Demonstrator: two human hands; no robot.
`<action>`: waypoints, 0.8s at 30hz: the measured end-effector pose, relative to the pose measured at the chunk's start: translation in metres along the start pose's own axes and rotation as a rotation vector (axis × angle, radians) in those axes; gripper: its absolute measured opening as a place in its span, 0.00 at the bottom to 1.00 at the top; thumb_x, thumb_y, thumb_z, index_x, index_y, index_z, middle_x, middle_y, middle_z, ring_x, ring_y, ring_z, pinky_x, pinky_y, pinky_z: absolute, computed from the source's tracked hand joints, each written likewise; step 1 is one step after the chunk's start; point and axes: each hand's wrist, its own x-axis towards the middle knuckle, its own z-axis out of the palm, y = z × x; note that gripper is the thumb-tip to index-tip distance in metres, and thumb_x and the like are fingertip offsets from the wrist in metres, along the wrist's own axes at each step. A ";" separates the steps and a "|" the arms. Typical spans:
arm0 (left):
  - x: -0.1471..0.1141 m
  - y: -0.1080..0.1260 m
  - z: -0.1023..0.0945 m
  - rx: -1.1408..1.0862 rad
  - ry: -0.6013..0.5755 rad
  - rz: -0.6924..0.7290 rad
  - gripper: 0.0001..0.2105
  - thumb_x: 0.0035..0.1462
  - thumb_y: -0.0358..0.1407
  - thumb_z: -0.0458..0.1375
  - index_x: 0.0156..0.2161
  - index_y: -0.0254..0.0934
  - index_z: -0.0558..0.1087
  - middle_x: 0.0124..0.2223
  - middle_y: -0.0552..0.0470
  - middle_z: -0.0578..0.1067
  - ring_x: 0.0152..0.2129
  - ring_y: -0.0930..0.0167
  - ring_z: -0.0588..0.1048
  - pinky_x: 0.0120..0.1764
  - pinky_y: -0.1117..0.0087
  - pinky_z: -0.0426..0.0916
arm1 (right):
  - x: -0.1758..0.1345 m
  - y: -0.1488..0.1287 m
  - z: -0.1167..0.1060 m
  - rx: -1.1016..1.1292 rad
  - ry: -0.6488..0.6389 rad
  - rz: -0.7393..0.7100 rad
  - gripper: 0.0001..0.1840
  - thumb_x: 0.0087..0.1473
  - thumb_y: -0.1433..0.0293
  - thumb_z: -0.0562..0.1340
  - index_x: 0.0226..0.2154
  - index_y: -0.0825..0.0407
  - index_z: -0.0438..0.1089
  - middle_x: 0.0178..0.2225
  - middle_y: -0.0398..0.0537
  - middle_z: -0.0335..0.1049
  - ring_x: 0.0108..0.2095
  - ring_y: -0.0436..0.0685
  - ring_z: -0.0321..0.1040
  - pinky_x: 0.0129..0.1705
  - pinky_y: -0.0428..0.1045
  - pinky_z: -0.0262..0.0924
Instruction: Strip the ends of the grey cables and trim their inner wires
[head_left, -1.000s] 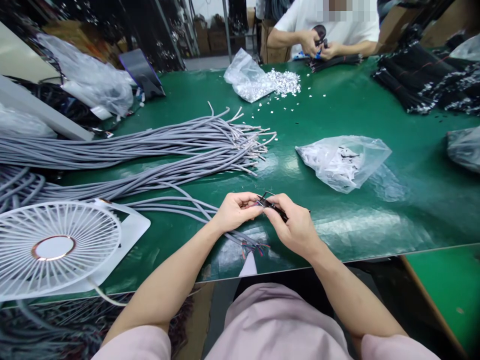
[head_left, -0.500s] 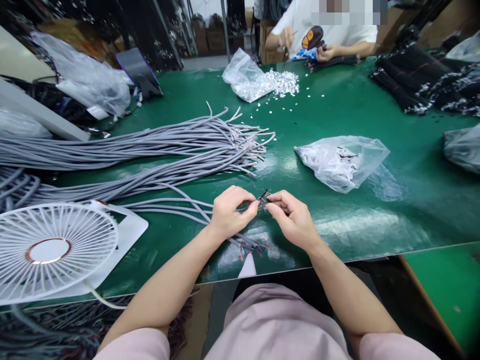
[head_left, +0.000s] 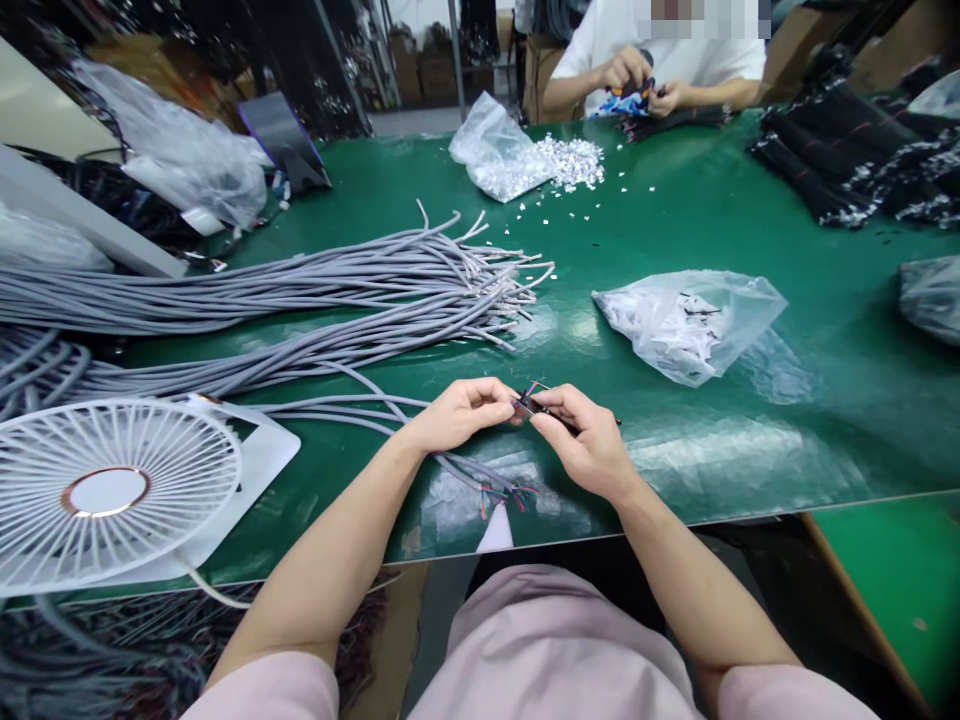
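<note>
My left hand (head_left: 469,410) is closed, its thumb and fingertips pinching the thin coloured wires (head_left: 531,388) at a grey cable's end. Close against it, my right hand (head_left: 589,435) is closed on a slim black tool (head_left: 559,412), whose rear end pokes out past the fingers. The tool's tip meets the wires between both hands; its exact kind is partly hidden. Below the hands, several grey cables (head_left: 465,470) end in fanned red, blue and green wires (head_left: 510,494) near the table's front edge.
Long bundles of grey cable (head_left: 337,285) lie at left, behind a white fan (head_left: 112,495). Right of centre is a clear bag of white pieces (head_left: 690,325). Another bag (head_left: 499,150) spills small bits. Across the green table (head_left: 420,180), a co-worker (head_left: 660,80) handles black cables.
A slim black tool now shows in my right hand, reaching to the wires. My left hand has shifted slightly left and lies flatter. The co-worker's hands have come closer together.
</note>
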 end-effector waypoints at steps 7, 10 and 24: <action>0.002 -0.006 0.005 -0.097 0.103 0.069 0.14 0.46 0.39 0.66 0.24 0.32 0.67 0.26 0.51 0.74 0.24 0.75 0.70 0.30 0.74 0.64 | 0.003 0.000 -0.006 -0.149 -0.008 -0.088 0.10 0.58 0.67 0.58 0.43 0.51 0.65 0.37 0.46 0.72 0.33 0.50 0.69 0.35 0.45 0.62; 0.003 -0.006 0.008 -0.109 0.136 0.068 0.14 0.44 0.38 0.67 0.23 0.32 0.67 0.27 0.51 0.75 0.24 0.76 0.71 0.29 0.74 0.64 | 0.005 -0.002 -0.007 -0.208 -0.006 -0.129 0.10 0.58 0.68 0.58 0.43 0.51 0.66 0.37 0.46 0.71 0.33 0.49 0.68 0.35 0.44 0.61; 0.003 -0.002 0.014 -0.071 0.194 0.072 0.15 0.42 0.39 0.68 0.23 0.32 0.68 0.27 0.51 0.74 0.24 0.75 0.71 0.31 0.74 0.65 | 0.010 0.001 -0.013 -0.229 -0.129 -0.111 0.12 0.60 0.67 0.56 0.46 0.51 0.65 0.41 0.48 0.71 0.39 0.52 0.68 0.42 0.47 0.61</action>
